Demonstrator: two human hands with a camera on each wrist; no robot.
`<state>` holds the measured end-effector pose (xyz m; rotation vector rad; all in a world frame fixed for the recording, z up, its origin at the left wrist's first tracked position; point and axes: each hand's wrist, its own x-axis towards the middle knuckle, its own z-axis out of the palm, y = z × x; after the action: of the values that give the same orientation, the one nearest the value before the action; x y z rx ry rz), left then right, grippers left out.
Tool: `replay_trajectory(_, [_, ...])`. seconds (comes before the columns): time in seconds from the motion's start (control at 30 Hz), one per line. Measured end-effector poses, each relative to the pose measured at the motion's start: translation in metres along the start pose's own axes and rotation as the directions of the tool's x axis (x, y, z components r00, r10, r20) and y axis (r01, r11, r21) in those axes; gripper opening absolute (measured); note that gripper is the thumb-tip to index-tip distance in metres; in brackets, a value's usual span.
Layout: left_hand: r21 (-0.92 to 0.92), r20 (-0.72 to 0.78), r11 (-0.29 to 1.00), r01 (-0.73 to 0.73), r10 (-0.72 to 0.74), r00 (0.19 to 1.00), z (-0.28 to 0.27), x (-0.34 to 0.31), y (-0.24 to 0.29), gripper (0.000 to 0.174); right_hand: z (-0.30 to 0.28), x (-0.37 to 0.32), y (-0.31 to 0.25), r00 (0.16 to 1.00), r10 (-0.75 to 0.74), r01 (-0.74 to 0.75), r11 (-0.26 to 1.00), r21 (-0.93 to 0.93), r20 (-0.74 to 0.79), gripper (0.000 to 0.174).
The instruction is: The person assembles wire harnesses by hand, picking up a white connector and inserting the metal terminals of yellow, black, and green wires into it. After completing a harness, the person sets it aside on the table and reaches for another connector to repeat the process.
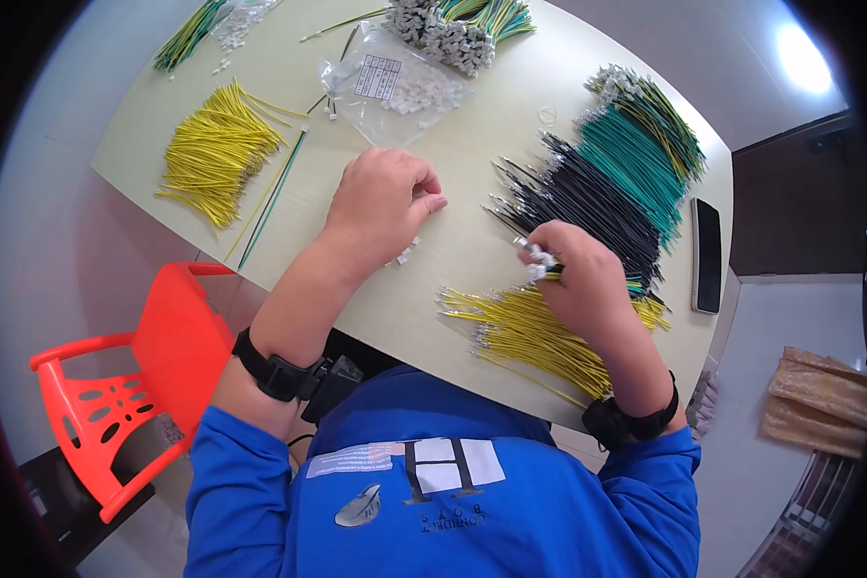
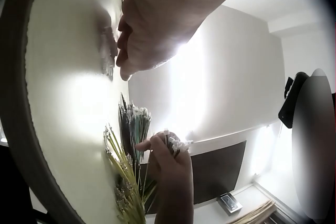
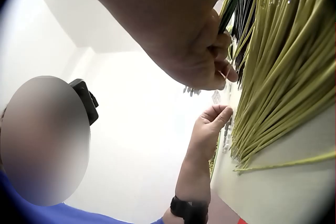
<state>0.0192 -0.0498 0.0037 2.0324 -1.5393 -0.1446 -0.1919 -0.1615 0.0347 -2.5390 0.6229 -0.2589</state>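
My right hand [image 1: 583,275] grips a small bundle of wires with white connectors [image 1: 541,262] at their ends, above the yellow and black wires. In the right wrist view, dark and yellow wires [image 3: 229,11] run through that hand. My left hand [image 1: 380,197] is over the middle of the table with its fingers curled and thumb close to the index finger; I cannot tell whether something small is between them. Loose white connectors [image 1: 404,254] lie beside its wrist. Yellow wires [image 1: 525,328] with metal tips lie under the right hand, and black wires [image 1: 588,193] lie beyond it.
Green wires [image 1: 631,144] and a phone [image 1: 706,255] lie at the right. A clear bag of white connectors [image 1: 405,87] and a pile of connector-ended wires [image 1: 458,34] are at the back. Yellow wires [image 1: 217,154] lie left. A red chair [image 1: 154,376] stands beside the table.
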Motion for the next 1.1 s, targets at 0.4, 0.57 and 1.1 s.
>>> replay_trajectory(0.4, [-0.922, 0.283, 0.247, 0.298, -0.093, 0.954, 0.016, -0.009, 0.039, 0.020, -0.007, -0.001, 0.005, 0.976, -0.072, 0.124, 0.959, 0.256, -0.203, 0.021])
replay_trajectory(0.57, [-0.920, 0.319, 0.211, 0.330, -0.085, 0.944, 0.025, -0.015, 0.044, 0.021, -0.007, -0.005, 0.001, 0.988, -0.031, 0.067, 0.969, 0.239, -0.154, 0.012])
replay_trajectory(1.1, [-0.910, 0.364, 0.179, 0.374, -0.085, 0.927, 0.031, -0.020, 0.044, 0.011, 0.001, -0.003, 0.000, 0.984, -0.025, 0.061, 0.978, 0.200, -0.177, 0.011])
